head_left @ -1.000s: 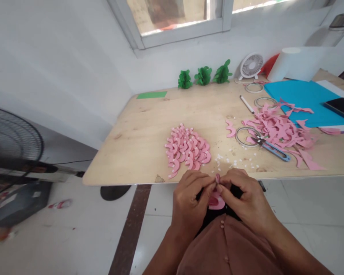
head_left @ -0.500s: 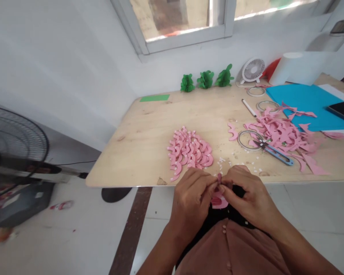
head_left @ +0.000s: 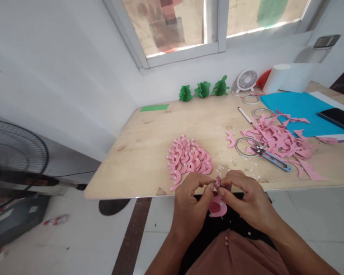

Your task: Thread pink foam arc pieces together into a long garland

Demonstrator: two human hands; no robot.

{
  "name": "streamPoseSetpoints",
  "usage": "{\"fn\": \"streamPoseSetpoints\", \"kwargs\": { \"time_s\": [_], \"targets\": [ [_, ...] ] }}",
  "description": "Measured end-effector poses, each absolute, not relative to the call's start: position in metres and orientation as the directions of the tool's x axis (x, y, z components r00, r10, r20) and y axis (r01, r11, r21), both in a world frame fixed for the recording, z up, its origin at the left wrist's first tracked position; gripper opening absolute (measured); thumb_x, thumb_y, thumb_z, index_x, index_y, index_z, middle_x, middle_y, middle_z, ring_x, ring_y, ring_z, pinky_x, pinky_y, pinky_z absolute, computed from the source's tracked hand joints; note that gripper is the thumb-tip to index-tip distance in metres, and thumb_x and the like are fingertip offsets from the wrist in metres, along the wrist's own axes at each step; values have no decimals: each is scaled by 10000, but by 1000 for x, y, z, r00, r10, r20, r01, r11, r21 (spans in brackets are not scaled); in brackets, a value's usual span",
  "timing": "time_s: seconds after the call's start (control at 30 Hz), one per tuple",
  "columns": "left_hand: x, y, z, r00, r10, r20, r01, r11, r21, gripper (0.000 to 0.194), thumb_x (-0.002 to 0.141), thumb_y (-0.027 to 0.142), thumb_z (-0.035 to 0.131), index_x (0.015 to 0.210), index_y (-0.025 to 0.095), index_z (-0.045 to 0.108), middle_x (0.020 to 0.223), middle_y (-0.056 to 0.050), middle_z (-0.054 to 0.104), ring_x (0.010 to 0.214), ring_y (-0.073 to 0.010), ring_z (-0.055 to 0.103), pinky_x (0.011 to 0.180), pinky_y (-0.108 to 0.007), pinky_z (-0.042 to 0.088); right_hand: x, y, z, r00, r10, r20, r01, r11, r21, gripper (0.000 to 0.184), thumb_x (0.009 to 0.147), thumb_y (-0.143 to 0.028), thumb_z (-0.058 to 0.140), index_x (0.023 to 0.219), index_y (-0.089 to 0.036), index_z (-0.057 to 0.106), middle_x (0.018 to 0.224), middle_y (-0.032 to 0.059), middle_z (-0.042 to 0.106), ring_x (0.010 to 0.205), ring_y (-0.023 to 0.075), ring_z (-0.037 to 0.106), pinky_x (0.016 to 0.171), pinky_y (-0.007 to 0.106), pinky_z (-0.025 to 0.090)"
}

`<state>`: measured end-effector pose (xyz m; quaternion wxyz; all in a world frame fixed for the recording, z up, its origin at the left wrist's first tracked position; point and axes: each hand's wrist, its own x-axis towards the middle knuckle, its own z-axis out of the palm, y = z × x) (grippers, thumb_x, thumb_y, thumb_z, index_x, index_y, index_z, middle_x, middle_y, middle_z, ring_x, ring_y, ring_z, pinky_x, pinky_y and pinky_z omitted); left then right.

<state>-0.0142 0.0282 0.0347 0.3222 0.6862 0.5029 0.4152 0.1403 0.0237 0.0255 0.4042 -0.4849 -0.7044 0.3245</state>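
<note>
Between both hands, just off the table's front edge, is a curved pink paper piece [head_left: 220, 208]. My left hand [head_left: 192, 200] pinches its upper end between thumb and forefinger. My right hand [head_left: 243, 194] grips the same end from the other side, thumb in front. The curved lower part hangs below the fingers; the pinched part is mostly hidden. Beyond my left hand lies a pile of pink paper arcs [head_left: 189, 154], several with small white tabs. Tiny white paper bits [head_left: 222, 168] are scattered just past the fingertips.
Scissors [head_left: 272, 157] with blue handles and a tape ring [head_left: 248, 147] lie beside pink scraps [head_left: 281, 137] at right. Behind them are a marker [head_left: 244, 115], blue sheets [head_left: 298, 109], a phone [head_left: 339, 119] and a small white fan [head_left: 247, 81]. Green paper shapes [head_left: 203, 89] stand along the wall.
The view has tilted slightly upward, so the table sits lower in it. Both hands keep their pinch; the hanging pink curve shows more clearly below the fingers.
</note>
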Motion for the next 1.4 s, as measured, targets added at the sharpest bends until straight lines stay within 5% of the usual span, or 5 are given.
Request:
{"fn": "streamPoseSetpoints", "kwargs": {
  "time_s": [0.2, 0.5, 0.63, 0.97, 1.4],
  "targets": [
    [-11, 30, 33, 101, 961, 255, 430, -274, 860, 95, 810, 190, 562, 804, 198, 657, 775, -19, 666, 743, -159, 606, 697, -277, 453, 141, 25, 24, -142, 961, 235, 416, 274, -867, 152, 816, -216, 531, 669, -201, 567, 625, -10, 553, 627, 150, 531, 620, 265, 392],
    [-11, 43, 35, 314, 720, 619, 518, -676, 524, 126, 798, 88, 565, 856, 167, 644, 769, -42, 672, 748, -161, 580, 697, -312, 482, 146, 34, 24, -138, 974, 179, 350, 217, -911, 148, 797, -186, 530, 649, -186, 537, 623, -21, 529, 630, 132, 502, 631, 239, 383],
    [-13, 56, 38, 406, 645, 647, 498, -750, 436, 105, 803, 86, 561, 817, 160, 634, 737, -40, 666, 723, -157, 571, 686, -311, 482, 152, 44, 25, -220, 972, 86, 222, 136, -965, 156, 799, -216, 541, 649, -177, 546, 620, -24, 546, 633, 128, 513, 633, 233, 391],
    [-16, 102, 51, 504, 512, 696, 461, -840, 285, 84, 808, 108, 566, 792, 162, 627, 716, -29, 657, 702, -149, 556, 673, -302, 472, 161, 92, 30, -323, 931, 169, 165, 231, -959, 184, 815, -297, 563, 702, -160, 613, 662, -1, 589, 657, 140, 524, 629, 248, 394],
    [-22, 176, 36, 434, 545, 717, 472, -815, 334, 67, 819, 155, 570, 799, 155, 635, 720, -41, 659, 717, -160, 563, 664, -310, 480, 153, 171, 23, -303, 928, 219, 210, 289, -934, 224, 820, -345, 552, 741, -150, 629, 698, 21, 621, 677, 151, 534, 645, 271, 413]
  ]
}}
